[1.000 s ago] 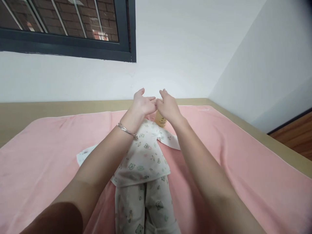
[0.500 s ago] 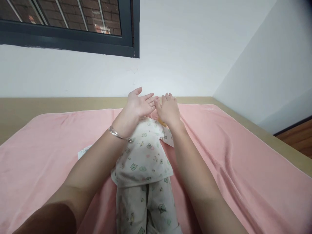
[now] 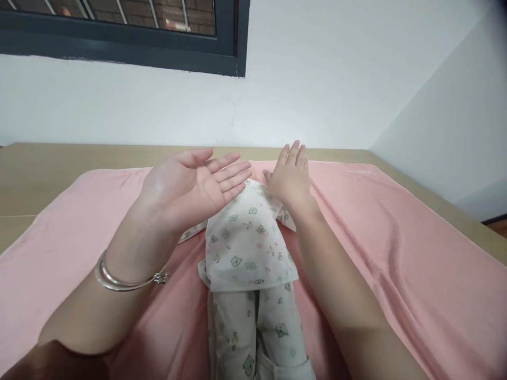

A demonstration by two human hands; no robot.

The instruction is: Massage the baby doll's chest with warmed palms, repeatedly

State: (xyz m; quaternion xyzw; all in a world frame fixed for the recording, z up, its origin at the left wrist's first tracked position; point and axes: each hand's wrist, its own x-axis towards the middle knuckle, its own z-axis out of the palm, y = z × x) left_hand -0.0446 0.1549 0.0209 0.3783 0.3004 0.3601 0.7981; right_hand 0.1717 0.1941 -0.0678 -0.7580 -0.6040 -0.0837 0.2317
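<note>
A small white top (image 3: 247, 248) with green bear prints lies over matching trousers (image 3: 277, 327), both in the middle of a pink blanket (image 3: 380, 227). My left hand (image 3: 190, 190), with silver bangles at the wrist, is palm up above the upper left of the top, fingers stretched out and holding nothing. Back of the hand up, my right hand (image 3: 291, 177) is over the top's upper right side, its fingers extended. Whatever lies under my right palm is hidden. The collar area is partly covered by my hands.
The blanket lies on a light wooden surface (image 3: 79, 154) that meets a white wall (image 3: 309, 95). A dark window frame (image 3: 229, 50) is at the upper left. Another wall section rises on the right.
My left hand has moved left and nearer to the camera, away from my right hand. The fingers of my right hand are straighter. The view has shifted slightly.
</note>
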